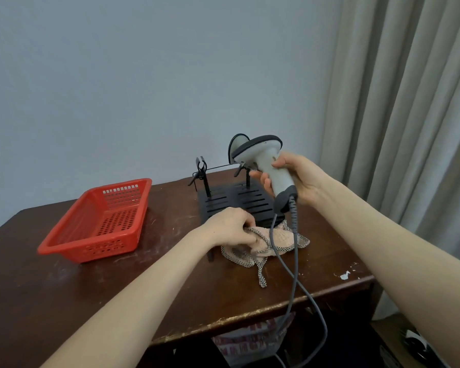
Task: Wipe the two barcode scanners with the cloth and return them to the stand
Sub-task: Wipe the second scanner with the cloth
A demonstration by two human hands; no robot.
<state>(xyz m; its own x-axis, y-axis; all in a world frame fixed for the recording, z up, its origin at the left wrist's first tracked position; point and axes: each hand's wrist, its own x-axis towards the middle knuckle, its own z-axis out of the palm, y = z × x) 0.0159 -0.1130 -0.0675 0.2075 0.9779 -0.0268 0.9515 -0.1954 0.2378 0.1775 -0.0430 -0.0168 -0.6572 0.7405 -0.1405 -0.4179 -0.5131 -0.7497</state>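
My right hand (297, 179) grips the handle of a grey-white barcode scanner (263, 158), held up above the black slotted stand (234, 200). Its grey cable (295, 264) hangs down over the table's front edge. A second scanner (236, 143) shows partly behind the held one, at the stand's right post. My left hand (230, 228) pinches the pink cloth with checked edging (266, 244), which lies crumpled on the table in front of the stand. The stand's left clip (201, 168) holds nothing.
An empty red plastic basket (72, 240) sits at the left of the dark wooden table (64, 293). A wall is behind and a beige curtain (409, 102) hangs at the right. A patterned bag (250, 341) is under the table's front edge.
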